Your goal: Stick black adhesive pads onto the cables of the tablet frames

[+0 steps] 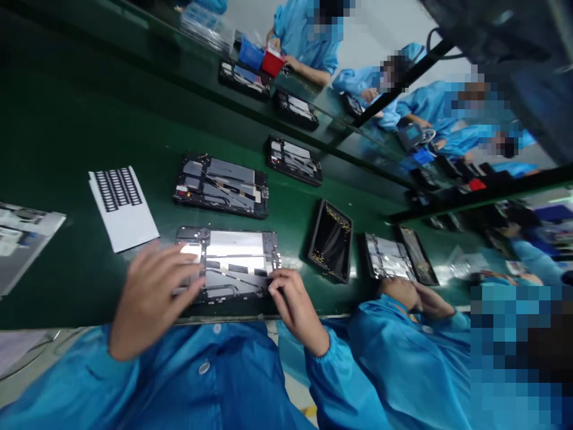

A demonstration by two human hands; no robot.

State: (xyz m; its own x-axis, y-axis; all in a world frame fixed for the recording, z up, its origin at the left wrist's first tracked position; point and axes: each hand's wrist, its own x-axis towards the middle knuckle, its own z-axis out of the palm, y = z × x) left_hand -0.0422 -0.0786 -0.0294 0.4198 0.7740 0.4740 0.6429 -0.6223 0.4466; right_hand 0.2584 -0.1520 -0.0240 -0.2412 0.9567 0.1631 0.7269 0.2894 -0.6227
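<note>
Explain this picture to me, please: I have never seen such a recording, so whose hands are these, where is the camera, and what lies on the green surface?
There is no machine here. The one picture comes from a camera worn on a person's head, looking down at their own bare hands in blue sleeves. The left hand rests on the left end of an opened flat black tablet with a silvery inside; the right hand touches its lower right edge with its fingers. Neither hand lifts it. It lies on a dark green conveyor surface, with a white sheet of small black strips to the left and another opened black tablet behind. The blue-sleeved hands to the right belong to a co-worker.
</note>
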